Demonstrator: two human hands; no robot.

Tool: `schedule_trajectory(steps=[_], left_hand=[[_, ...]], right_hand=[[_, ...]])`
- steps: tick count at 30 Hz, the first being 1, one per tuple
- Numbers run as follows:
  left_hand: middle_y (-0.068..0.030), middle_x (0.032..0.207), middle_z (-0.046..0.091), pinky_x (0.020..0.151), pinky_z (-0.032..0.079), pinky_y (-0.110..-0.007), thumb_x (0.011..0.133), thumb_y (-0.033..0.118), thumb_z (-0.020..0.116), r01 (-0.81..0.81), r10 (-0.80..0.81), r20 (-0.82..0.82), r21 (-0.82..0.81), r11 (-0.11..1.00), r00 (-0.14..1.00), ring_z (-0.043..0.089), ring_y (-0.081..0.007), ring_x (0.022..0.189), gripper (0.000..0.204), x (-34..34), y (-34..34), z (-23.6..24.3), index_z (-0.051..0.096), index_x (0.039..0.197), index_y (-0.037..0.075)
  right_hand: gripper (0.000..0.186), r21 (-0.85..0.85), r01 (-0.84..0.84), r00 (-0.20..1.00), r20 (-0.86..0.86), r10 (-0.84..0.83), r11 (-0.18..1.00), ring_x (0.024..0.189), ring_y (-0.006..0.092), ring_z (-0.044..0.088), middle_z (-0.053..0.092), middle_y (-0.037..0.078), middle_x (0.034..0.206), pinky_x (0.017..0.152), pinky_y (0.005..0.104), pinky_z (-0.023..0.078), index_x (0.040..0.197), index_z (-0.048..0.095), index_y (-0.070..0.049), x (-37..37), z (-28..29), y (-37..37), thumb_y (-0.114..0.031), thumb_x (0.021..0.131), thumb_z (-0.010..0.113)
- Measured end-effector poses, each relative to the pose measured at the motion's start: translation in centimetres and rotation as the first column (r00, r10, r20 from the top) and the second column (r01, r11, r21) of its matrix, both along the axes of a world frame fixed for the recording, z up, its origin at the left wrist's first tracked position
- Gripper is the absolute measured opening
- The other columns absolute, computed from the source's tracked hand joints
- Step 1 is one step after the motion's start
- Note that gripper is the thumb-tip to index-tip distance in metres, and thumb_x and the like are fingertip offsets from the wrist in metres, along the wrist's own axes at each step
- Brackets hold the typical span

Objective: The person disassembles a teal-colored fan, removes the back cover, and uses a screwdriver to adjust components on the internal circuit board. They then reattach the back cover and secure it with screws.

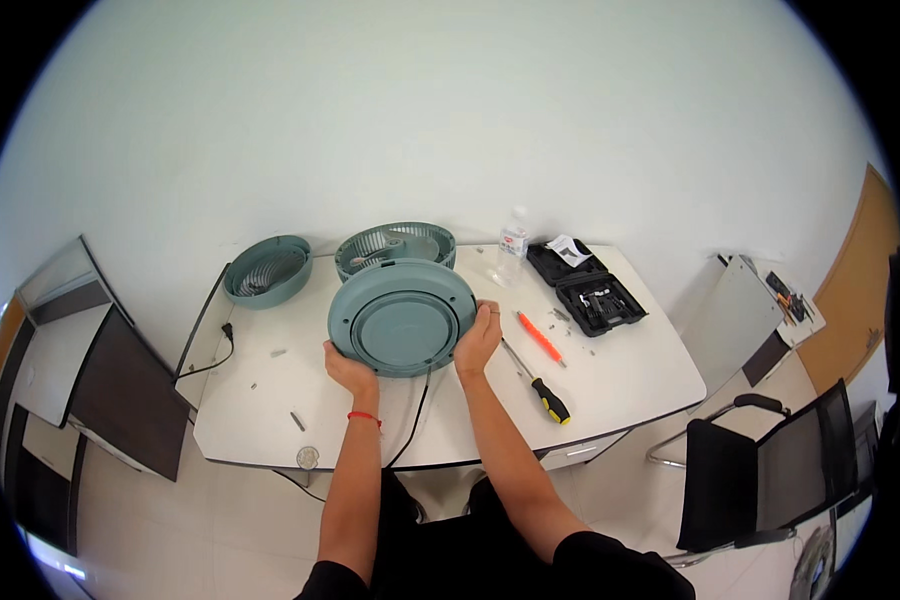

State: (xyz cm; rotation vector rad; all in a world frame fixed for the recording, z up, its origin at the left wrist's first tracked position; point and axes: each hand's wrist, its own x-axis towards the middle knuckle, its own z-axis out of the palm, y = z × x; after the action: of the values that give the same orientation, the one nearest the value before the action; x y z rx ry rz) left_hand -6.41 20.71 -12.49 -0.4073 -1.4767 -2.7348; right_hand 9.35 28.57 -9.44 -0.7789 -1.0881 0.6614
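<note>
A round grey-green fan base (405, 330), its underside with ringed grooves turned towards me, is held up over the table between both hands. My left hand (351, 370) grips its lower left rim, and my right hand (479, 340) is closed around the right rim. A black cord (413, 424) runs down from the base's lower edge and over the table's front. Just behind the base lies a fan head with blades (400, 243), partly covered by it. A matching slatted fan housing (269, 272) rests at the back left.
Right of my hands lie a yellow-black screwdriver (548, 399) and an orange screwdriver (541, 338). A plastic bottle (512, 246) stands behind, near an opened black tool case (598, 303). Small parts dot the white table (260, 415); a plug (228, 331) sits left. A black chair (725, 480) stands right.
</note>
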Motion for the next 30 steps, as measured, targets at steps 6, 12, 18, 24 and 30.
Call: schedule_trajectory(steps=[6,12,18,24,30], left_hand=[[-0.0111,0.078,0.059,0.072,0.043,-0.038,0.1,0.028,0.037,-0.031,0.03,-0.015,-0.069,0.997,0.999,0.048,-0.0223,0.074,0.045,-0.5,0.6,-0.4,0.056,0.077,-0.006],[-0.013,0.078,0.059,0.069,0.044,-0.038,0.097,0.026,0.035,-0.055,0.045,-0.08,-0.126,0.991,0.996,0.048,-0.0223,0.073,0.044,0.6,0.0,1.2,0.05,0.073,-0.008],[-0.0138,0.084,0.063,0.074,0.046,-0.037,0.099,0.026,0.036,0.042,-0.062,-0.12,-0.165,0.985,0.991,0.051,-0.0231,0.076,0.044,-0.6,-0.2,0.9,0.054,0.08,-0.01],[-0.0146,0.094,0.066,0.083,0.045,-0.035,0.102,0.025,0.035,0.137,-0.15,-0.077,-0.153,0.979,0.986,0.056,-0.0234,0.084,0.044,-0.1,-0.2,-0.1,0.061,0.09,-0.009],[-0.0168,0.103,0.067,0.088,0.046,-0.038,0.104,0.029,0.032,0.238,-0.238,0.051,0.011,0.971,0.97,0.059,-0.0262,0.093,0.052,-0.6,0.5,-1.3,0.064,0.098,-0.012]], right_hand=[[0.018,0.287,0.092,0.945,0.277,-0.174,0.953,0.085,0.0301,0.064,0.065,0.014,0.093,0.075,0.0398,0.051,0.094,0.064,-0.001,0.7,8.8,0.8,-0.019,0.093,0.062],[0.032,0.142,0.043,0.705,0.697,-0.13,0.989,0.068,0.0392,0.064,0.065,0.017,0.077,0.064,0.0499,0.051,0.077,0.065,-0.003,-0.7,11.9,0.2,-0.03,0.092,0.057],[0.033,0.215,0.033,0.767,0.621,-0.163,0.976,0.07,0.0395,0.064,0.066,0.018,0.078,0.065,0.0506,0.051,0.077,0.066,-0.002,-0.2,11.2,0.1,-0.028,0.094,0.054],[0.022,0.326,-0.098,0.926,0.377,-0.034,0.94,0.099,0.0356,0.061,0.064,0.019,0.104,0.086,0.0424,0.05,0.103,0.063,0.001,2.4,8.9,-0.1,-0.02,0.094,0.059],[0.018,0.248,0.13,0.856,0.461,-0.235,0.96,0.099,0.0321,0.059,0.064,0.015,0.101,0.088,0.0405,0.047,0.103,0.063,0.0,13.5,1.6,-3.8,-0.004,0.086,0.066]])
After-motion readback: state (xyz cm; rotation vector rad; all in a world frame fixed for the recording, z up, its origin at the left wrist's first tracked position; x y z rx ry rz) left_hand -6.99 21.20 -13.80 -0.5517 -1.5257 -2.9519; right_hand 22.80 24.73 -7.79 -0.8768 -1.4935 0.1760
